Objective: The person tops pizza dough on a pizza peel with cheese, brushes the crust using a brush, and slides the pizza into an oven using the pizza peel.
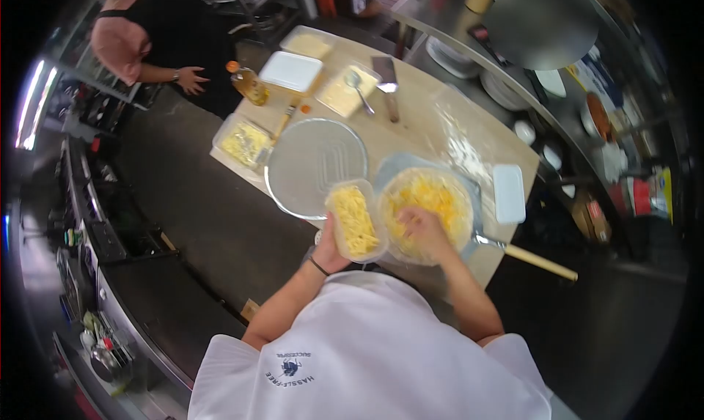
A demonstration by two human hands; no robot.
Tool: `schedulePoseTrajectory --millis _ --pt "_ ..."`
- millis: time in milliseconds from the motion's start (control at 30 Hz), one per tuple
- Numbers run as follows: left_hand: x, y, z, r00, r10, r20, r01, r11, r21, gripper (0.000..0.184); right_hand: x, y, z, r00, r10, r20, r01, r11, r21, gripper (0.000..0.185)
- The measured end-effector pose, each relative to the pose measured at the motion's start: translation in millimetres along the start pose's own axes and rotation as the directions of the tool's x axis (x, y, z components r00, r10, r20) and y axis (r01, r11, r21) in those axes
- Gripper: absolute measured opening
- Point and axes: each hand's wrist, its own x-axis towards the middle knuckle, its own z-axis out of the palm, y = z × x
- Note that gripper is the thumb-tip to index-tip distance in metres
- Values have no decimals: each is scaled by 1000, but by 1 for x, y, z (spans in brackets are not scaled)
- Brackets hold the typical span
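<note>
My left hand (334, 245) grips a clear plastic tub of shredded cheese (355, 220) from its left side and underneath. Over a round pizza base (428, 215) topped with yellow and white shreds hovers my right hand (424, 228), its fingers curled downward. Motion blur hides whether anything is between those fingers. Beneath the base lies a metal pizza peel (478, 238), its wooden handle pointing right. Left of the tub sits a round metal screen or tray (315, 167).
Beyond the tray are a brush (284, 119), a bottle (248, 85), a tub of yellow shreds (244, 143), a white-lidded container (292, 72), a tub with a spoon (345, 91) and a scraper (386, 86). A white lid (509, 193) lies right. Another person (172, 50) stands at the far left.
</note>
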Motion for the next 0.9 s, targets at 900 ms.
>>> schedulePoseTrajectory --millis 900 --pt "33 293 -204 359 698 -620 46 650 759 19 367 -126 257 897 -397 192 400 546 -737 15"
